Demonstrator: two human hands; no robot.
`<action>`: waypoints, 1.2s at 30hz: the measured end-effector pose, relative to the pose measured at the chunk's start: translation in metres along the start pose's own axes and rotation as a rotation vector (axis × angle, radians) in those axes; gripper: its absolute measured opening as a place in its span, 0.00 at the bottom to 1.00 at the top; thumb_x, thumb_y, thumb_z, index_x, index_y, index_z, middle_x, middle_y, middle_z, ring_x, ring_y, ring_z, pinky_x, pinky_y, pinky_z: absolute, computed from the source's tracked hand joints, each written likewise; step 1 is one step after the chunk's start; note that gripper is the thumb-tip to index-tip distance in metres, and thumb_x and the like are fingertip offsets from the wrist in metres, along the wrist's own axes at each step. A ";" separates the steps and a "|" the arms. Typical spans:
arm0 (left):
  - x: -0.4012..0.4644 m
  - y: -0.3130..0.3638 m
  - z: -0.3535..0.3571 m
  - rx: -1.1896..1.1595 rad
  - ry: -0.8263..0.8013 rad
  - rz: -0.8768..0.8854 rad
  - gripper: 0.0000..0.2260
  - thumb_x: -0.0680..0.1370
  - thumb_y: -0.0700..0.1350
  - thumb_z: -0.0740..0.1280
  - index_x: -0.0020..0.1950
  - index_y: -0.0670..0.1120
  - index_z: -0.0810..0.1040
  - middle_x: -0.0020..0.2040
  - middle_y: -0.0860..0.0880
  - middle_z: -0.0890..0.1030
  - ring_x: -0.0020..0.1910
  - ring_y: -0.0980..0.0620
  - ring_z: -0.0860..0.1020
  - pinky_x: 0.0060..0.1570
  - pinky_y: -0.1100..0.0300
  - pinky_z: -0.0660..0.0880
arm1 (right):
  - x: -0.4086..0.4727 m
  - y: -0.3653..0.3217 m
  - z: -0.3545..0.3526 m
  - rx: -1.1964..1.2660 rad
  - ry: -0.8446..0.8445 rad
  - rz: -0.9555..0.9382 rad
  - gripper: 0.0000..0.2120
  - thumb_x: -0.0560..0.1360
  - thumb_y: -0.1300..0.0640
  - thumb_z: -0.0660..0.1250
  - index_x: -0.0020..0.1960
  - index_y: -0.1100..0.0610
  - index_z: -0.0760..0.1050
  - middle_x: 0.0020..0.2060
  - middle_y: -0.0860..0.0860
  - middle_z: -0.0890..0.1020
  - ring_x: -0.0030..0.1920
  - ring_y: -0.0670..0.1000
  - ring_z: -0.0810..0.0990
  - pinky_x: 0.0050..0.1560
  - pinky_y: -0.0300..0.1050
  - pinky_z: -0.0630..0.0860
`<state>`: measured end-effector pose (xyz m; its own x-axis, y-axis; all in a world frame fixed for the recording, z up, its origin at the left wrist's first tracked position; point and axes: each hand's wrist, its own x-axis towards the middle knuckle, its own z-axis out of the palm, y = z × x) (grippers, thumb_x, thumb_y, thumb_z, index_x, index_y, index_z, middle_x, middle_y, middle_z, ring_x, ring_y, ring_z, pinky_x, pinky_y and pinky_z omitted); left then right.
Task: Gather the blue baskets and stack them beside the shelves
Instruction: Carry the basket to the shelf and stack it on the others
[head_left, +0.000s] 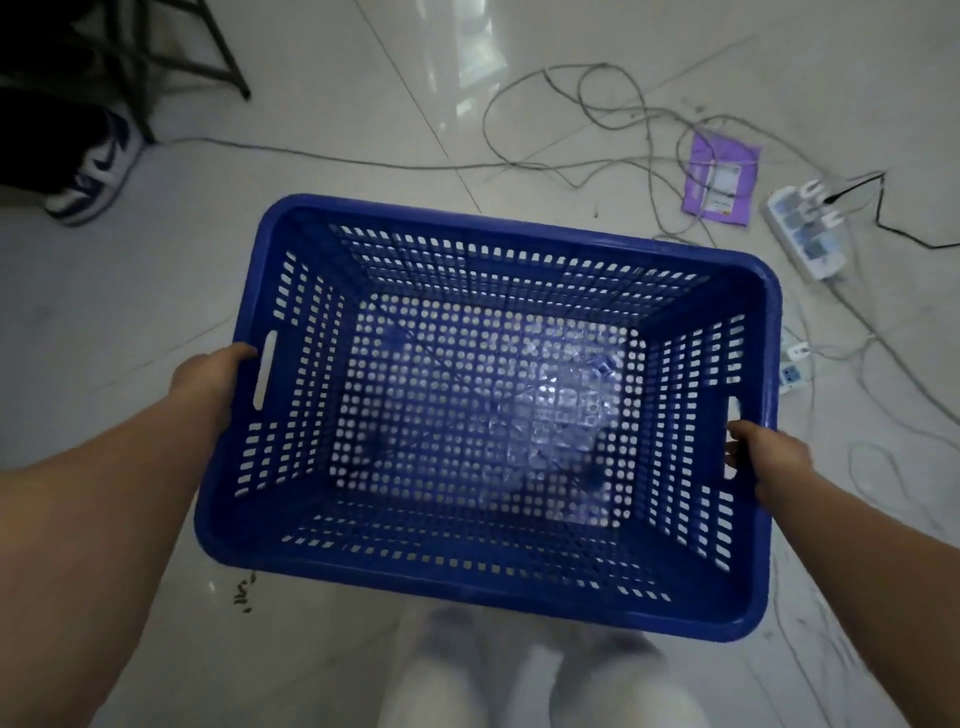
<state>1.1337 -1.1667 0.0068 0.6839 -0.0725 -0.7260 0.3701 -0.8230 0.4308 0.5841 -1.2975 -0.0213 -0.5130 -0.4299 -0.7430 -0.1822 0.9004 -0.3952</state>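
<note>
A blue perforated plastic basket (519, 234) fills the middle of the view, held level above the pale tiled floor with its open top facing me. It holds nothing; the floor shows through its holes. My left hand (210, 379) grips the left short side by the handle slot, fingers wrapped under the rim. My right hand (763, 457) grips the right short side, with fingers through that handle slot. No other basket and no shelves are in view.
Tangled cables (613, 119) run across the floor ahead and to the right. A white power strip (810, 234) and a purple packet (719, 179) lie at the right. Another person's blue and white shoe (96, 171) and dark chair legs (218, 57) stand at the top left.
</note>
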 end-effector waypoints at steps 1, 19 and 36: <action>-0.017 0.002 -0.010 -0.032 0.006 0.005 0.24 0.68 0.52 0.72 0.59 0.42 0.77 0.48 0.43 0.82 0.42 0.43 0.80 0.45 0.48 0.78 | -0.010 -0.008 -0.011 -0.008 0.001 -0.011 0.11 0.72 0.59 0.69 0.52 0.62 0.75 0.33 0.55 0.77 0.31 0.53 0.74 0.38 0.51 0.76; -0.378 -0.105 -0.221 -0.228 0.092 0.005 0.18 0.78 0.46 0.64 0.30 0.45 0.64 0.24 0.47 0.63 0.23 0.48 0.62 0.28 0.56 0.64 | -0.192 -0.184 -0.145 -0.350 -0.371 -0.594 0.11 0.65 0.53 0.69 0.35 0.60 0.74 0.28 0.57 0.77 0.28 0.57 0.74 0.37 0.53 0.75; -0.693 -0.554 -0.346 -0.826 0.587 -0.312 0.19 0.80 0.46 0.62 0.31 0.47 0.61 0.29 0.47 0.59 0.27 0.48 0.57 0.31 0.54 0.62 | -0.546 0.027 -0.036 -0.900 -0.966 -1.247 0.13 0.68 0.49 0.69 0.33 0.57 0.72 0.23 0.53 0.73 0.23 0.55 0.69 0.29 0.48 0.69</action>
<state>0.6721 -0.4651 0.4565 0.5999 0.5412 -0.5893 0.7431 -0.1040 0.6610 0.8292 -1.0360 0.3928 0.8174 -0.3948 -0.4195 -0.5518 -0.3277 -0.7669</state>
